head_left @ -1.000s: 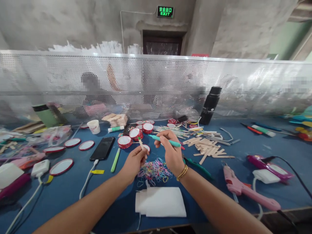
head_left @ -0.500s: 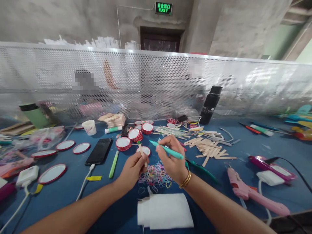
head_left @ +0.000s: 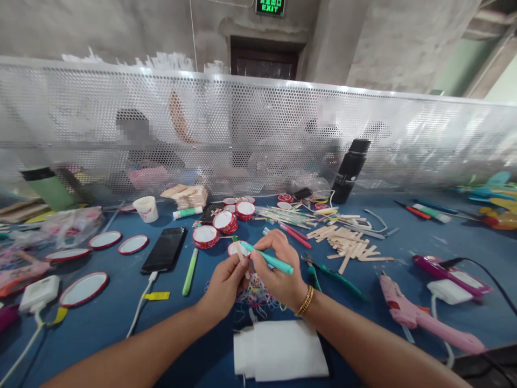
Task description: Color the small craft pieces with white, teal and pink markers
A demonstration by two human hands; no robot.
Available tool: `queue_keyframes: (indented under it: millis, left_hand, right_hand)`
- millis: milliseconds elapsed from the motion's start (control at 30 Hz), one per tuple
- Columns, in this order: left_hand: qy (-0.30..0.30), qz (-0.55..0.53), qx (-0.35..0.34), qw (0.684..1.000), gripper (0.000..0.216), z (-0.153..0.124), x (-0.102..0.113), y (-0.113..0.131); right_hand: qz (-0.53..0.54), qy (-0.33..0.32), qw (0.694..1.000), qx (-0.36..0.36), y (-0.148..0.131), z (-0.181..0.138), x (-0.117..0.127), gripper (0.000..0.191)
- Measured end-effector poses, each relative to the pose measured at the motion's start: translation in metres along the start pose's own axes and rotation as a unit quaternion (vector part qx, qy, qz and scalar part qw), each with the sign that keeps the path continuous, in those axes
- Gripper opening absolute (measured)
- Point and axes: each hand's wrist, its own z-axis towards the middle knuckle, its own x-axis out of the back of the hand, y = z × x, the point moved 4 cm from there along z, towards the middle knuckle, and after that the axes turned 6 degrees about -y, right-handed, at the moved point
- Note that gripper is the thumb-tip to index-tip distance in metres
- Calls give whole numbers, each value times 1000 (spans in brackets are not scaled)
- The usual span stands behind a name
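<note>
Between the thumb and fingers of my left hand [head_left: 224,283] is a wooden craft stick [head_left: 241,257], held upright, its top end coloured green. My right hand [head_left: 280,269] grips a turquoise marker [head_left: 272,261] like a pen. The marker's tip is at the upper part of the stick; whether it touches, I cannot tell. Under my hands lies a heap of small coloured rubber bands [head_left: 258,293], partly hidden. A round white disc with a red rim [head_left: 233,249] sits just behind the stick. In front of me is a folded white cloth-like piece [head_left: 283,350].
Pale craft sticks [head_left: 351,245] and green-handled pliers [head_left: 337,277] lie to the right, near a pink glue gun [head_left: 424,323]. On the left are a phone [head_left: 165,250], a light green marker [head_left: 189,272] and a paper cup [head_left: 146,209]. A perforated metal screen [head_left: 258,134] stands behind.
My right hand has brought the turquoise marker down and left, its tip now at the craft stick. My left hand has shifted slightly right. The view has tilted a little.
</note>
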Motion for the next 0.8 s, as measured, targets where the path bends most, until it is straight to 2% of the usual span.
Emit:
queue_keyframes:
  millis: [167, 467, 800]
  left_hand:
    - [13, 2, -6, 1000, 46, 2, 2, -3]
    - [3, 29, -15, 999, 51, 3, 0, 0]
    - [7, 43, -5, 999, 51, 4, 1, -2]
  right_hand:
    - [-18, -10, 1000, 15, -1, 1, -1, 12]
    - [-42, -39, 998, 11, 0, 0, -5, 13]
    - [-53, -42, 998, -2, 1, 2, -5, 14]
